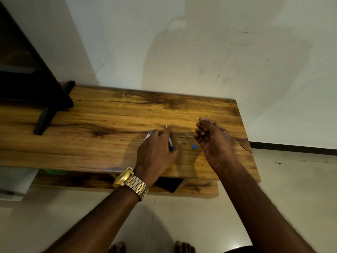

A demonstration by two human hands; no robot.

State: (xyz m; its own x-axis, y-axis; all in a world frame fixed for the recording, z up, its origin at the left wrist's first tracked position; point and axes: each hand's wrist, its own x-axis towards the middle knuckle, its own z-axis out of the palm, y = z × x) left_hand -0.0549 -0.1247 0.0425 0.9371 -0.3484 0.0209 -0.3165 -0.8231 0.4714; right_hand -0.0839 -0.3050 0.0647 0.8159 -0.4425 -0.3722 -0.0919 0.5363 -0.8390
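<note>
My left hand (156, 150), with a gold watch on its wrist, is down on the wooden table top (109, 125) and grips a blue and white pen (170, 141). A pale paper or packet (146, 137) shows under its knuckles. My right hand (213, 137) hovers palm up to the right, fingers curled, pinching a thin dark wire or pen refill (199, 123) between thumb and fingertips. Between the hands lie a small grey piece (187, 135) and a small blue cap (194, 147) on the wood.
A black stand with a slanted foot (43, 121) occupies the table's left end. The white wall (200, 52) runs along the back edge. A lower shelf (197, 189) sits beneath the top. Tiled floor (291, 179) and bare toes (184, 247) lie below.
</note>
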